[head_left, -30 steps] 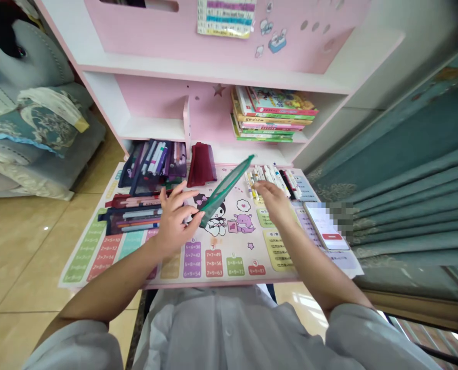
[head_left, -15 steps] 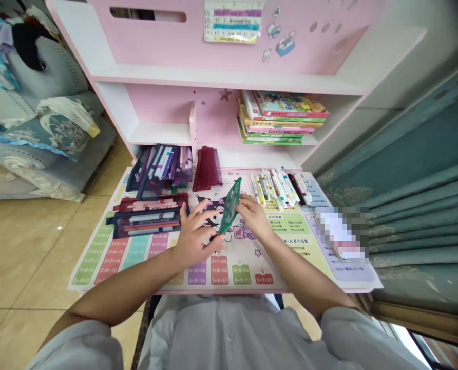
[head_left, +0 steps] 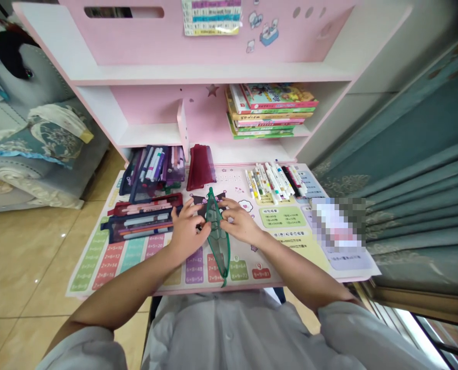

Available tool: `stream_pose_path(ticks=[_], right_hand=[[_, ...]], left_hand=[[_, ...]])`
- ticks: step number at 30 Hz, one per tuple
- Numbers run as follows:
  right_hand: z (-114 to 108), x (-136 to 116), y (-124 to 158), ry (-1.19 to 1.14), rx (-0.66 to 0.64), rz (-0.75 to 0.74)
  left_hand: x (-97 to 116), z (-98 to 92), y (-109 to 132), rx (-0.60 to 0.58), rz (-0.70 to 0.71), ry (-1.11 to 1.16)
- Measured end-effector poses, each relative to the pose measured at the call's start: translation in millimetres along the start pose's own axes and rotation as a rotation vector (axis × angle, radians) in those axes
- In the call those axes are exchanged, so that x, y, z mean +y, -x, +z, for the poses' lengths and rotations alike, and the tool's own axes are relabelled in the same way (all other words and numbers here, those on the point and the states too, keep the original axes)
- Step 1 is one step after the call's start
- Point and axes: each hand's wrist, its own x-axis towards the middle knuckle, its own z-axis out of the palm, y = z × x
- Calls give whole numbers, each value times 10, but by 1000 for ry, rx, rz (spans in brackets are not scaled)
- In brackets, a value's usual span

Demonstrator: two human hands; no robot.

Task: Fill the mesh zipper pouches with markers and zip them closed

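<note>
A green mesh zip pouch (head_left: 217,244) lies lengthwise between my hands above the desk mat, its long sides bowed apart and its lower tip toward my body. My left hand (head_left: 188,226) pinches its left edge with thumb and fingers. On the other edge, my right hand (head_left: 241,221) grips the pouch with bent fingers. No pens can be made out inside the mesh. Left of my left hand lie a dark blue pouch (head_left: 117,228) and a red pouch (head_left: 117,209), both with pens in them.
Several filled pouches (head_left: 152,172) are heaped at the back left, beside a flat maroon pouch (head_left: 200,167). Loose markers (head_left: 275,182) lie in a row at the back right. Stacked books (head_left: 271,115) fill part of the shelf. A blurred-out object (head_left: 335,223) lies at the right edge.
The green pouch has turned from tilted on edge to lengthwise toward me, and its sides have spread. My right hand has come lower, and my left hand has moved onto the pouch's left edge.
</note>
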Motion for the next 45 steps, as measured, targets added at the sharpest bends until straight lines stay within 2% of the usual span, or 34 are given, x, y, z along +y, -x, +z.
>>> stream_pose_path(ticks=[4,8,11,14,17,20,28,32,35,39,42,45], right_hand=[[-9,79,-42,56,43,14],[-86,263,-160,121,166,61],[-209,468,-256,257,349,185],[-322,650,-316,530,475,408],[-366,754,-349,663,414,590],[-351,792,-373,697,330,647],[-336,831,-395,723,320,594],[-342,759,-403,691,293,573],[-317,569,-358,595,357,490],[-251,200,-189,329,436,298],[-183,-49,-30,167,393,124],[-104,-233,97,125,293,20]], left_hand=[[-69,-22,-19,1,-19,15],[-117,-33,-37,-5,-46,19],[-127,-22,-37,6,-52,21],[-133,-6,-34,29,-40,37],[-147,9,-34,50,-30,39],[-163,22,-35,66,-13,33],[-173,30,-35,81,-1,49],[-153,15,-41,68,-12,41],[-145,9,-48,55,-22,13],[-154,27,-49,45,-29,12],[-152,42,-45,73,-25,48],[-129,36,-44,73,-27,52]])
